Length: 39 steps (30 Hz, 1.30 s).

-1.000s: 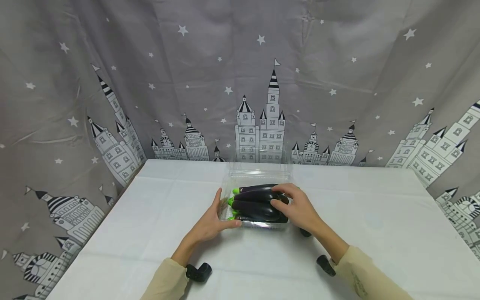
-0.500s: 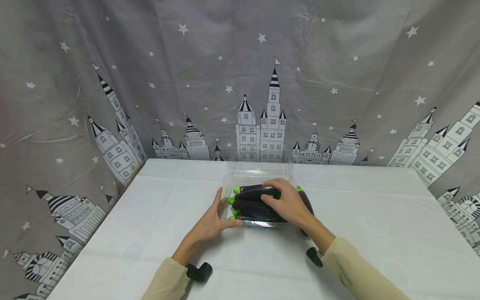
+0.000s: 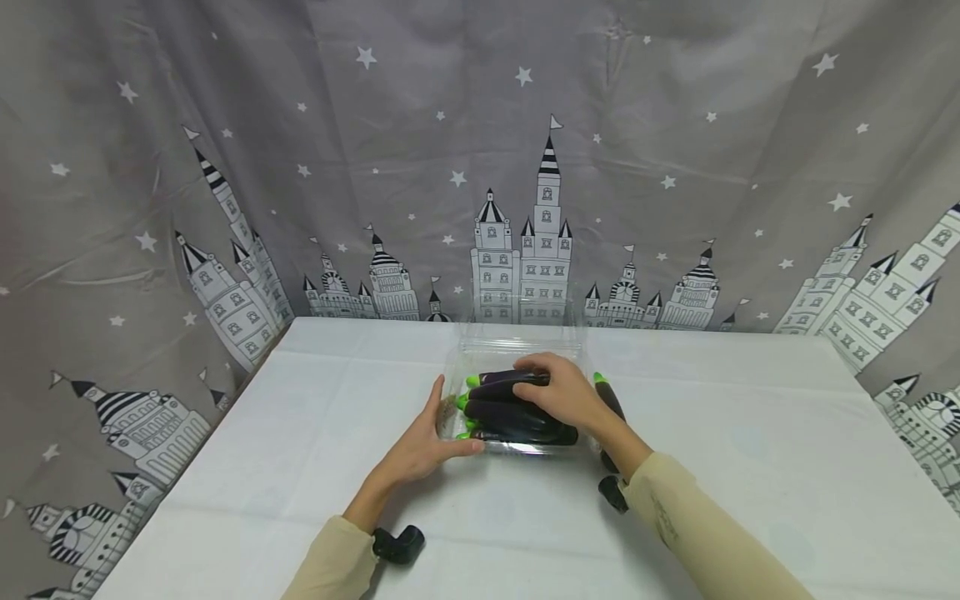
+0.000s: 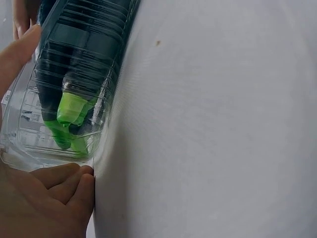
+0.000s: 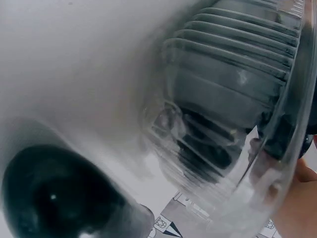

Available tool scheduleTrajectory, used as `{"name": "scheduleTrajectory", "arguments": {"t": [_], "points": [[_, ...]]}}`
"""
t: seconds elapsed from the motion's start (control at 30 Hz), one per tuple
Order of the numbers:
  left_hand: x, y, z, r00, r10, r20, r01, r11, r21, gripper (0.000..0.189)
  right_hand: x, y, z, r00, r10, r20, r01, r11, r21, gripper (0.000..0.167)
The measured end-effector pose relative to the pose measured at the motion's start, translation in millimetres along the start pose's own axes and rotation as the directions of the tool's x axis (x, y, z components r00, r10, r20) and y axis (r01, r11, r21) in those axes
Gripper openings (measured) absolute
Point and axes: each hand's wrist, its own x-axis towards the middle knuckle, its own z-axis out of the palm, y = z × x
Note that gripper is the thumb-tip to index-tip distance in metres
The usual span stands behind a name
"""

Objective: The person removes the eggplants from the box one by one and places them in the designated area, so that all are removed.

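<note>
My right hand (image 3: 564,393) pinches an eggplant (image 3: 499,389); the clear box (image 3: 525,449) could slide should my spread left hand (image 3: 422,444) ease off

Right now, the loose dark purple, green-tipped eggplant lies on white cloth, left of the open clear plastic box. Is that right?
No, the side is wrong: the head view shows the loose eggplant on the white cloth, right of the open box.

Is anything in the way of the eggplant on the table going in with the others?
Yes. That eggplant lies beside the clear box, whose wall stands between it and the others. The right hand also covers part of the opening, and its arm hides the eggplant's middle.
</note>
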Motion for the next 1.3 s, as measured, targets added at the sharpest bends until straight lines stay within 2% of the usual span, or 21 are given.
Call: {"name": "scheduleTrajectory", "arguments": {"t": [0.17,0.4,0.8,1.3], "points": [[1.0,-0.1,0.6,1.0,0.008,0.005,-0.008,1.0,-0.002,0.122,4.2,-1.4,2.0,0.999,0.032,0.029,-0.032,0.999,-0.008,0.038],[0.0,0.9,0.4,1.0,0.003,0.002,-0.003,1.0,-0.001,0.123,3.2,4.4,7.2,0.997,0.001,0.071,0.0,1.0,-0.019,0.036],[-1.3,1.4,0.8,1.0,0.001,0.007,-0.001,1.0,-0.007,0.123,0.6,9.3,9.1,0.998,-0.009,0.061,0.009,1.0,0.001,0.033],[-0.4,1.7,1.5,1.0,0.001,0.006,-0.001,1.0,-0.001,0.123,1.7,12.9,9.4,0.999,-0.014,0.048,0.016,1.0,-0.022,0.031]]}}
